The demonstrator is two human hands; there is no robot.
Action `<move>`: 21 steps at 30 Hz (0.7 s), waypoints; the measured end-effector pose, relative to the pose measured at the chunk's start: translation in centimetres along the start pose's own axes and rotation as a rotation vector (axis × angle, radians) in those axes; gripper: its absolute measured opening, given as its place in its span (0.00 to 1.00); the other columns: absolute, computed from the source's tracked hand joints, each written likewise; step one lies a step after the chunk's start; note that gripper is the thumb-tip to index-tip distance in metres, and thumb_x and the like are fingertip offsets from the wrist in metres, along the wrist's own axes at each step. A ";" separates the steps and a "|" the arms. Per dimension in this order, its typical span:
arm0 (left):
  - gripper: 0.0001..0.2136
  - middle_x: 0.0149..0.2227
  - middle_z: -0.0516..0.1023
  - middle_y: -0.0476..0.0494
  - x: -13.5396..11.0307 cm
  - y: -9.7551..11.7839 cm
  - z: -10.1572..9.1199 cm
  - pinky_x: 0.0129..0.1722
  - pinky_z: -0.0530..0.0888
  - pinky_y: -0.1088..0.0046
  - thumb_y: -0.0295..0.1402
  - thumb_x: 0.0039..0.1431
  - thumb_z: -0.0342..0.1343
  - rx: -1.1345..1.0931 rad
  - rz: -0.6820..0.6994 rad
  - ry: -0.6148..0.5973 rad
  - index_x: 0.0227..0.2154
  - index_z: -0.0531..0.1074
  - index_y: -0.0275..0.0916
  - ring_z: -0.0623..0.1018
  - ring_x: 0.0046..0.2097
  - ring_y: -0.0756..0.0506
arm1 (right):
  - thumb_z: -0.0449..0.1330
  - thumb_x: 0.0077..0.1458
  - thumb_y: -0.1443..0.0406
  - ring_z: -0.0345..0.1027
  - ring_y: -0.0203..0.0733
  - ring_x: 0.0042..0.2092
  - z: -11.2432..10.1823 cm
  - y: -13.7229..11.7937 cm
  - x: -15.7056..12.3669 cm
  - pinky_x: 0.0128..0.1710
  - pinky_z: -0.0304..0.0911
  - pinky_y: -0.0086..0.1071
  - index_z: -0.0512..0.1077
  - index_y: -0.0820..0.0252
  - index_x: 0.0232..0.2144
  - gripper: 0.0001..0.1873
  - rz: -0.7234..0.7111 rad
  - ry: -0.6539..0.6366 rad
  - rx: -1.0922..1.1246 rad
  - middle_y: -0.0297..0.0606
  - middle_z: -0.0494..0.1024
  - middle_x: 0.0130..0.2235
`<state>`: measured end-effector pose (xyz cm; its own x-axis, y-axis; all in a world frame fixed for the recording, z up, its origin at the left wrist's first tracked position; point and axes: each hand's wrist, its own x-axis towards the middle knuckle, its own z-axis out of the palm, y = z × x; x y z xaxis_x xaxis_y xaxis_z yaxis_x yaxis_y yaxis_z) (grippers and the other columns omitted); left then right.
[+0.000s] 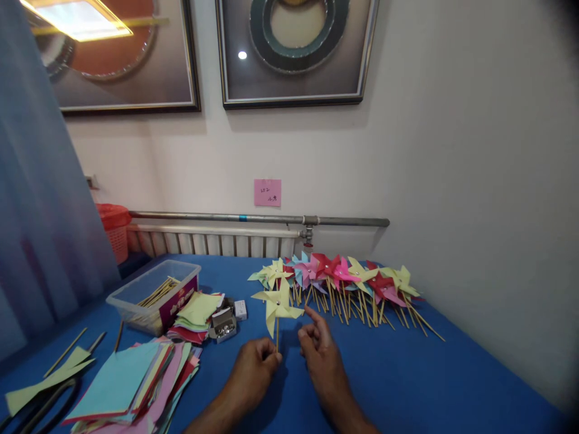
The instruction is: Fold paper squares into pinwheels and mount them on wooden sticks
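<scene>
A pale yellow paper pinwheel (277,305) with a silver pin at its centre stands upright on a thin wooden stick. My left hand (257,369) is closed around the lower part of that stick. To the right, my right hand (322,355) has its index finger stretched out, the tip at the pinwheel's right blade; whether it touches cannot be made out. The other fingers of this hand are curled loosely and hold nothing visible. Behind the hands lies a heap of finished pinwheels (326,268) in red, pink, blue and yellow, their sticks pointing toward me.
A clear plastic tub (131,304) holds wooden sticks. Near it are yellow and red paper squares (199,310), a small box of metal pins (224,325) and a stack of coloured paper (120,377). Scissors (54,404) lie at lower left on the blue tablecloth (389,386).
</scene>
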<state>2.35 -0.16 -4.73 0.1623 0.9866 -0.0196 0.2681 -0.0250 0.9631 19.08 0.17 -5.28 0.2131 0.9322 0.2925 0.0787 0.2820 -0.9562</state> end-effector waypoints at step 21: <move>0.09 0.21 0.62 0.55 -0.3 0.2 -0.1 0.28 0.56 0.72 0.37 0.53 0.57 0.030 0.007 -0.040 0.23 0.65 0.41 0.61 0.25 0.50 | 0.59 0.56 0.52 0.65 0.39 0.29 -0.3 -1.1 0.6 0.28 0.63 0.32 0.65 0.58 0.62 0.34 0.030 -0.044 -0.032 0.35 0.75 0.37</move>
<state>2.29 -0.46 -4.49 0.2021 0.9791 -0.0243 0.2950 -0.0372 0.9548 19.45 0.31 -4.02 0.1727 0.9494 0.2624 0.1045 0.2473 -0.9633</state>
